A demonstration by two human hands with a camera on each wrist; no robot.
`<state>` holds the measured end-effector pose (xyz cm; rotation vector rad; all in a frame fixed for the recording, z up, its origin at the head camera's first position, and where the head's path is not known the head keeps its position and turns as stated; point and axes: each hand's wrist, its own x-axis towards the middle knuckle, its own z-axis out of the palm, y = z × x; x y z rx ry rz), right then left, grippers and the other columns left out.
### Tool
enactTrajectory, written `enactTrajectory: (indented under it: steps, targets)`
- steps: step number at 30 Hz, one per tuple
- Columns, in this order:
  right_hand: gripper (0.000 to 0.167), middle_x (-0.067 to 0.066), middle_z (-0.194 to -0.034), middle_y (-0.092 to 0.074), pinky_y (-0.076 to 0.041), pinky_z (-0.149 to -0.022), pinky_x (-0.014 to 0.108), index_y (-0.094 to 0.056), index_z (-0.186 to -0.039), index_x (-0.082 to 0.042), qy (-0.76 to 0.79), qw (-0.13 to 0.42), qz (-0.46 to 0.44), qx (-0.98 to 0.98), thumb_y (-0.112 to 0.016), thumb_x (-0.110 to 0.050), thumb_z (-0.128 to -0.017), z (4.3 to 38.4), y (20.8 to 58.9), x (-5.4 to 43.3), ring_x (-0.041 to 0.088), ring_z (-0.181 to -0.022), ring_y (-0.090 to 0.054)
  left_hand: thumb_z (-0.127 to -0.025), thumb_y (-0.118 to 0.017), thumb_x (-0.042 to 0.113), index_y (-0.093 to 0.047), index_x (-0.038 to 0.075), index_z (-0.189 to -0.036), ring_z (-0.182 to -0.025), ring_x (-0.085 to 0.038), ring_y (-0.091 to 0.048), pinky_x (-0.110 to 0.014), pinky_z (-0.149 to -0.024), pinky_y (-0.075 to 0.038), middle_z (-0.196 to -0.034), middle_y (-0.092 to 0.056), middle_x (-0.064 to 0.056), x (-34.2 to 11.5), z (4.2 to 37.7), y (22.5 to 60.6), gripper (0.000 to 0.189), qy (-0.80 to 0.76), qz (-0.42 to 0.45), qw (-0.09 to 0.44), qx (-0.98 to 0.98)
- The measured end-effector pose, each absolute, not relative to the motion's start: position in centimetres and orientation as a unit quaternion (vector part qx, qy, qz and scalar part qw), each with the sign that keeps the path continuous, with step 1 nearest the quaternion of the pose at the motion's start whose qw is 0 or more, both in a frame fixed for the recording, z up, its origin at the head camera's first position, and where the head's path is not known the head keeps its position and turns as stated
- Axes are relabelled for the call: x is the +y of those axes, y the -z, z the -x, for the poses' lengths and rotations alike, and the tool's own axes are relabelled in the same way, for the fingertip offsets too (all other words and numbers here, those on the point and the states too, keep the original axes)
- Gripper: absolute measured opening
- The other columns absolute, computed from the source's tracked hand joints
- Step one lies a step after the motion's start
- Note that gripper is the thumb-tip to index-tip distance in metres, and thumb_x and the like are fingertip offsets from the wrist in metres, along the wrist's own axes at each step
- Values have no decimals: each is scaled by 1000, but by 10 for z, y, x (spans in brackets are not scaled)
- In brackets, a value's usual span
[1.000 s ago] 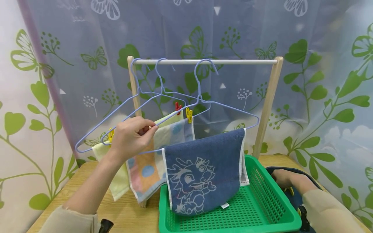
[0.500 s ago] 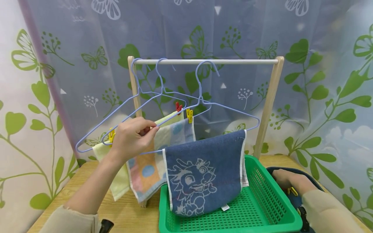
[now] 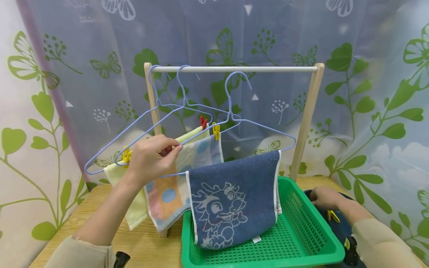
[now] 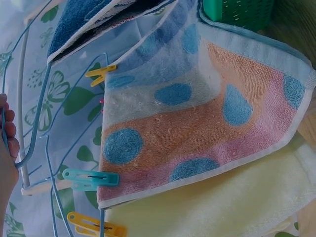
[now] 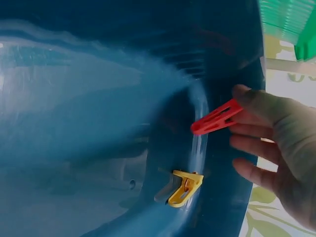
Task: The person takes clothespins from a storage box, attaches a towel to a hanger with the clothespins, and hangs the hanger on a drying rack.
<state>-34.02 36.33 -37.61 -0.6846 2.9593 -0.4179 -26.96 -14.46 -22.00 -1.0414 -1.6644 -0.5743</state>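
My left hand point(image 3: 152, 156) pinches the sloping left arm of a lavender-blue hanger point(image 3: 268, 127). A navy towel point(image 3: 234, 201) with a white cartoon print is folded over that hanger's lower bar. The hanger's hook overlaps the white rail point(image 3: 275, 69) in the head view; I cannot tell whether it touches. Inside a dark blue basin point(image 5: 89, 98), my right hand point(image 5: 286, 138) pinches a red clothespin point(image 5: 217, 117) between thumb and fingers. A yellow clothespin point(image 5: 185, 188) lies near it on the basin's inner side.
Behind, two hangers carry a spotted towel point(image 4: 163, 128) and a pale yellow towel point(image 4: 217, 202), held by clothespins, including a teal clothespin point(image 4: 91, 179). A green basket point(image 3: 315, 227) stands under the navy towel. The wooden stand's right post point(image 3: 306, 123) rises behind the basket.
The held hanger's hook has dropped slightly against the rail. My right hand has shifted a little within the basin, and the yellow clothespin there shows more clearly. My left hand keeps its grip.
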Motion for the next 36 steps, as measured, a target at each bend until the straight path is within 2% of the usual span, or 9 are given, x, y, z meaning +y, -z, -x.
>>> enactTrajectory:
  steps: [3, 8, 12, 16, 21, 29, 36]
  targets:
    - [25, -10, -55, -42, -31, -45, 23, -58, -60, -14, 155, 19, 226, 962, -63, -16, -85, 339, 372, 364, 5, -46, -35, -68, -71, -8, -68, 1, -71, -49, -8, -48, -20, -45, -40, -59, -58, -2, -145, 270, 220, 9, 237, 435, 521, -695]
    - [9, -7, -69, -56, -42, -53, 28, -63, -78, -13, 163, -20, 208, 964, -66, -19, -84, 332, 360, 366, 8, -59, -50, -67, -71, -8, -68, 1, -70, -50, -8, -49, -19, -46, -41, -59, -57, -2, -144, 270, 218, 10, 234, 436, 522, -695]
    - [23, -3, -76, -60, -47, -58, 33, -60, -94, -4, 155, -68, 190, 967, -69, -23, -83, 327, 351, 369, 13, -66, -57, -67, -70, -7, -67, 1, -70, -50, -7, -49, -18, -46, -41, -59, -56, -1, -145, 271, 218, 9, 231, 438, 524, -693]
    - [42, 9, -89, -64, -50, -64, 40, -57, -111, 7, 167, -83, 179, 966, -67, -24, -85, 320, 342, 371, 23, -76, -61, -67, -70, -7, -67, 1, -70, -49, -7, -48, -18, -45, -41, -59, -56, -2, -145, 271, 218, 9, 228, 438, 526, -692]
    - [36, 16, -96, -65, -51, -64, 40, -62, -108, 6, 187, -102, 165, 963, -65, -23, -86, 312, 334, 374, 27, -81, -63, -67, -70, -6, -67, 2, -70, -49, -7, -49, -18, -45, -41, -59, -57, -2, -145, 270, 219, 9, 225, 443, 529, -688]
    - [40, 11, -91, -68, -51, -66, 38, -58, -115, 5, 235, -131, 155, 951, -63, -23, -88, 295, 306, 364, 22, -81, -65, -68, -70, -4, -67, 2, -70, -49, -8, -50, -18, -45, -41, -60, -58, -2, -145, 269, 217, 7, 217, 439, 541, -684]
    - [36, 16, -99, -66, -51, -64, 25, -57, -118, 2, 284, -175, 189, 924, -62, -20, -89, 282, 282, 346, -4, -81, -60, -67, -70, -4, -68, 3, -70, -49, -8, -51, -19, -45, -42, -60, -59, -2, -144, 269, 217, 7, 216, 438, 544, -682]
